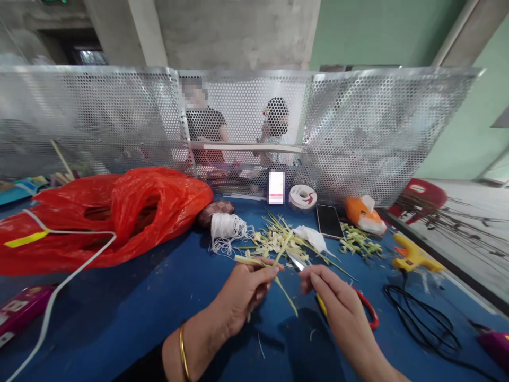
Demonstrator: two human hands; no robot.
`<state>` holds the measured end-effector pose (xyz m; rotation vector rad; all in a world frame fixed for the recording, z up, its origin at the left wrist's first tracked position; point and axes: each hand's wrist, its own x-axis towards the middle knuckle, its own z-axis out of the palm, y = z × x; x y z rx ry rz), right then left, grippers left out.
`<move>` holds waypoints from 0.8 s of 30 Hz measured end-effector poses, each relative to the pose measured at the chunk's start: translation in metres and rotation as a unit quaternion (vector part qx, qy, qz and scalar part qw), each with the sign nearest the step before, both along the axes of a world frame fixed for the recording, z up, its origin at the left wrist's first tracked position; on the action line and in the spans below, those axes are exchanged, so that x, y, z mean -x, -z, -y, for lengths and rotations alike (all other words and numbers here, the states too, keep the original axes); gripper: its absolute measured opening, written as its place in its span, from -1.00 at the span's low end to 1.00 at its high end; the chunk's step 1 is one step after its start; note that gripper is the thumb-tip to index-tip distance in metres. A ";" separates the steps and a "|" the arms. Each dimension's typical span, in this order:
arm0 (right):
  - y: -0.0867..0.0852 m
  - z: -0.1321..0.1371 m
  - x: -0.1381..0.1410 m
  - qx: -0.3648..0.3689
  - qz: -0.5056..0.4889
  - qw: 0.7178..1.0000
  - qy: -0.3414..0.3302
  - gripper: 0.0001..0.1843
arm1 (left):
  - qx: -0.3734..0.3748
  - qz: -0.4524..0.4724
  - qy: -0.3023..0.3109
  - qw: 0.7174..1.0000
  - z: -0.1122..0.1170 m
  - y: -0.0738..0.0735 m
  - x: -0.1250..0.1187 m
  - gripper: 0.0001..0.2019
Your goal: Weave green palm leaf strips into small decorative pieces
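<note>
My left hand (254, 284) is closed in a pinch on pale yellow-green plant strips (283, 248). One flat end juts out to the left of the fingers, and a thin curled piece hangs below them. Just to the right, my right hand (332, 292) is closed around scissors (297, 262). Their silver blade points up and left toward the strips, while red and yellow handles show on either side of the hand; the palm hides the rest. Beyond both hands lies a loose heap of pale plant scraps (274, 239).
A red plastic bag (167, 185) and a white cord (67, 276) fill the left. White string (226, 227), a ribbon spool (303, 196), a phone (329, 221) and a tissue pack (363, 215) stand behind. A yellow glue gun (415, 254) with black cable lies right. Perforated metal panels (246, 106) border the blue table.
</note>
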<state>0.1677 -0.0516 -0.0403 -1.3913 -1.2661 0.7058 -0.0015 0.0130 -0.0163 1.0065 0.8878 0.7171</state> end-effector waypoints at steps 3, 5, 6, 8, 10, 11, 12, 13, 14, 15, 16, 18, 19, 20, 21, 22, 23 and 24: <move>0.002 -0.009 -0.005 0.050 -0.082 0.995 0.031 -0.63 | 0.009 0.010 0.095 0.995 0.005 -0.001 0.000 -0.70; 0.001 -0.010 -0.003 0.088 -0.123 0.988 -0.010 -0.61 | 0.026 -0.011 0.179 0.983 0.012 0.001 -0.001 -0.74; 0.000 -0.009 -0.002 0.115 -0.150 0.981 -0.050 -0.59 | 0.034 -0.021 0.214 0.976 0.015 0.001 -0.002 -0.78; -0.002 -0.006 0.002 0.172 -0.213 0.950 -0.149 -0.55 | 0.043 -0.035 0.259 0.964 0.021 0.004 -0.004 -0.84; -0.002 -0.002 0.006 0.210 -0.270 0.911 -0.231 -0.52 | 0.051 -0.046 0.282 0.957 0.024 0.007 -0.005 -0.84; -0.002 -0.001 0.007 0.218 -0.288 0.898 -0.250 -0.52 | 0.055 -0.051 0.288 0.955 0.025 0.009 -0.005 -0.83; -0.001 0.000 0.008 0.220 -0.299 0.893 -0.255 -0.54 | 0.058 -0.053 0.293 0.953 0.026 0.010 -0.006 -0.81; 0.000 0.000 0.009 0.221 -0.302 0.892 -0.253 -0.57 | 0.060 -0.052 0.294 0.952 0.026 0.012 -0.006 -0.80; 0.001 0.000 0.010 0.222 -0.298 0.894 -0.249 -0.59 | 0.061 -0.051 0.293 0.953 0.026 0.012 -0.006 -0.79; 0.002 0.000 0.010 0.225 -0.291 0.897 -0.246 -0.59 | 0.062 -0.053 0.291 0.953 0.026 0.013 -0.006 -0.79; 0.002 0.000 0.010 0.229 -0.283 0.899 -0.244 -0.59 | 0.061 -0.057 0.291 0.953 0.025 0.013 -0.006 -0.80; 0.003 -0.001 0.010 0.226 -0.276 0.905 -0.230 -0.58 | 0.058 -0.067 0.289 0.953 0.025 0.013 -0.006 -0.77; 0.003 -0.001 0.010 0.218 -0.275 0.911 -0.216 -0.58 | 0.056 -0.069 0.287 0.954 0.025 0.013 -0.006 -0.75; 0.003 -0.001 0.010 0.209 -0.276 0.916 -0.202 -0.58 | 0.054 -0.068 0.284 0.955 0.026 0.013 -0.006 -0.75; 0.002 -0.001 0.011 0.201 -0.275 0.921 -0.187 -0.58 | 0.052 -0.064 0.280 0.956 0.026 0.013 -0.006 -0.75; 0.002 -0.001 0.011 0.193 -0.272 0.926 -0.176 -0.58 | 0.050 -0.059 0.277 0.958 0.027 0.013 -0.006 -0.76; 0.002 -0.001 0.011 0.187 -0.266 0.931 -0.167 -0.58 | 0.049 -0.054 0.278 0.958 0.028 0.014 -0.006 -0.77; 0.002 -0.001 0.012 0.182 -0.260 0.935 -0.161 -0.57 | 0.047 -0.048 0.282 0.957 0.029 0.014 -0.006 -0.78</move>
